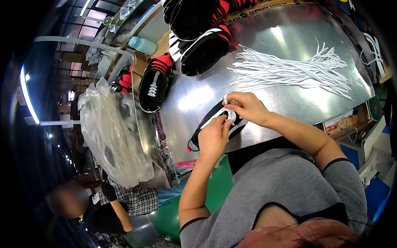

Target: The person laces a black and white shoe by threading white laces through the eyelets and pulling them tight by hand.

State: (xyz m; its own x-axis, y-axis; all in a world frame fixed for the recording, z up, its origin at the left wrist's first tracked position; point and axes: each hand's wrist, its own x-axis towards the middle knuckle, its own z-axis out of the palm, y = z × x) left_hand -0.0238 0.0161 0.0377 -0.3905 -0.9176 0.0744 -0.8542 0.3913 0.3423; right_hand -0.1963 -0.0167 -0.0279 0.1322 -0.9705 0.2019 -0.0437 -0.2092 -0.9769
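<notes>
A black and white shoe upper (212, 112) with a red tab lies on the metal table near its front edge. Along its near side, my left hand (213, 138) is closed, fingers pinching the upper around its lacing area. My right hand (251, 108) is closed at the upper's far end, gripping a slim brown stick-like tool (236, 102). A bit of white lace shows by the right fingertips; how it runs through the upper is hidden by my fingers. Beyond my right hand lies a loose bundle of white shoelaces (289, 70).
Black, white and red shoe uppers (205, 51) stand at the table's far left, one laced upper (154, 84) among them. A pale blue bottle (142, 44) is behind. Clear plastic bags (111, 132) hang off the left side. Another person (120, 202) is at lower left.
</notes>
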